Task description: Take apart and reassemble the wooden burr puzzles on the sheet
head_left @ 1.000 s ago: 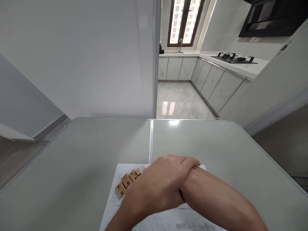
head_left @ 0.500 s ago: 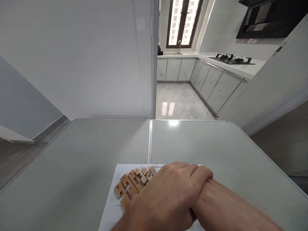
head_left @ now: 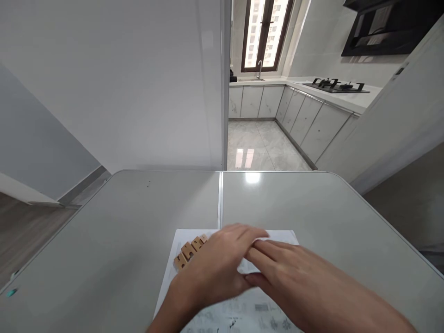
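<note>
My left hand arches over the paper, its fingers reaching right and its thumb apart below them. My right hand comes in from the right with outstretched fingers, their tips under the left fingers and near the left thumb. The hands overlap at the fingertips, and I make out no object between them. Paper shows through the gap. Several wooden pieces with cutouts and black numerals lie left of my left hand, which partly hides them. Beneath both is a printed white sheet.
The grey table has a metal seam running away from me. A small teal object lies at its left edge. A white panel stands behind, beside a kitchen with a counter and gas hob.
My left hand has slid off my right wrist toward its fingertips, while my right hand has come out from underneath. More of the printed sheet shows; the view has shifted slightly.
</note>
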A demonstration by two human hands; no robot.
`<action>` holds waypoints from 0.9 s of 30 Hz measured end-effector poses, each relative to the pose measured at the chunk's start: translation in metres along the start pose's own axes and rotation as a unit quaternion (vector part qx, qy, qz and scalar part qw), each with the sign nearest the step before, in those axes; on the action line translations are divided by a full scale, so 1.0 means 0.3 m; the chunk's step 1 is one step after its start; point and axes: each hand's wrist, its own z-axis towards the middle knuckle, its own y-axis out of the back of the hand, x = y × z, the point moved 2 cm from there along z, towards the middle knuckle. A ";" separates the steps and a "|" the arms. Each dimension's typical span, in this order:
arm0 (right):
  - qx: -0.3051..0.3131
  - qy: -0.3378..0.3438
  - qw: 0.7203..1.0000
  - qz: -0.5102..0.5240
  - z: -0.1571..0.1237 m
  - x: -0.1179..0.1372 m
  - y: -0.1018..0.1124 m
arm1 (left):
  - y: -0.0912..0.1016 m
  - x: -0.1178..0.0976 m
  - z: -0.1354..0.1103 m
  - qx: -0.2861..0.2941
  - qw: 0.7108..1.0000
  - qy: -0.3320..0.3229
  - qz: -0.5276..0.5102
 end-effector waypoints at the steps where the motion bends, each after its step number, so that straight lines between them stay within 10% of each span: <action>1: 0.021 -0.005 1.000 0.004 0.037 0.011 0.017 | 0.002 0.040 -0.030 -0.021 0.999 0.033 0.019; 11: 0.042 -0.025 0.997 -0.057 -0.058 0.008 0.036 | -0.211 0.458 -0.493 -0.245 0.926 0.249 0.142; 18: -0.031 -0.077 0.994 -0.070 -0.225 -0.154 -0.209 | -0.363 0.469 -0.601 -0.268 0.907 0.276 0.174; 27: -0.188 -0.205 0.960 -0.030 -0.322 -0.189 -0.529 | -0.370 0.461 -0.594 -0.280 0.901 0.285 0.170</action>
